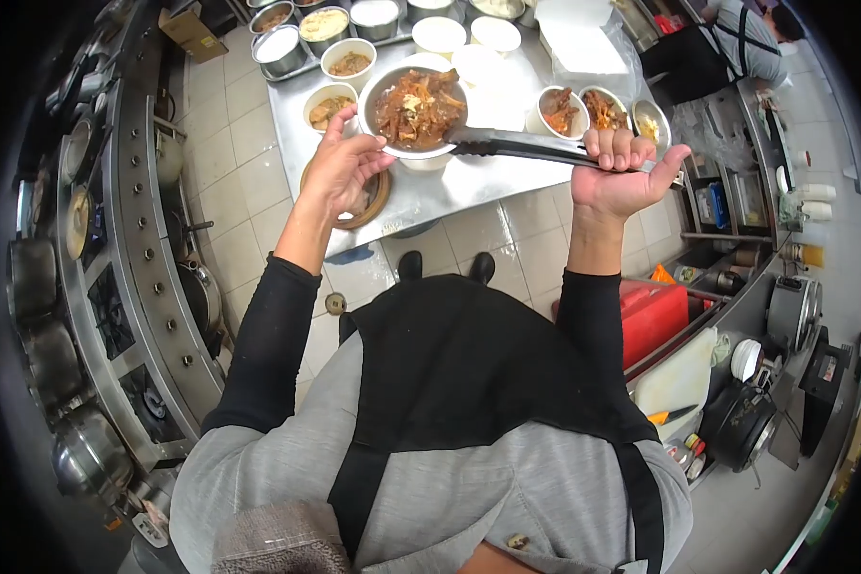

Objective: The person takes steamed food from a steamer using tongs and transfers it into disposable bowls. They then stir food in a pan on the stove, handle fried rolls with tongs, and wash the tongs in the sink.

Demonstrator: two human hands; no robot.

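A white bowl (366, 96) full of brown sauced meat pieces (421, 110) is at the near side of the steel table. My left hand (346, 167) grips the bowl's left rim, its thumb and index finger against the edge and the other fingers partly curled. In my right hand (627, 172) is a pair of black-and-steel tongs (536, 146), fingers wrapped round the handle end and thumb sticking out. The tips of the tongs reach the food at the bowl's right edge. What supports the bowl underneath is partly hidden.
The steel table (497, 182) carries smaller filled bowls (349, 64), several white containers (440, 35), and bowls of reddish food (562, 110) at right. Stoves (115, 297) line the left. A red box (652, 320) and cutting board (674, 378) are at right. Another person (727, 48) is at top right.
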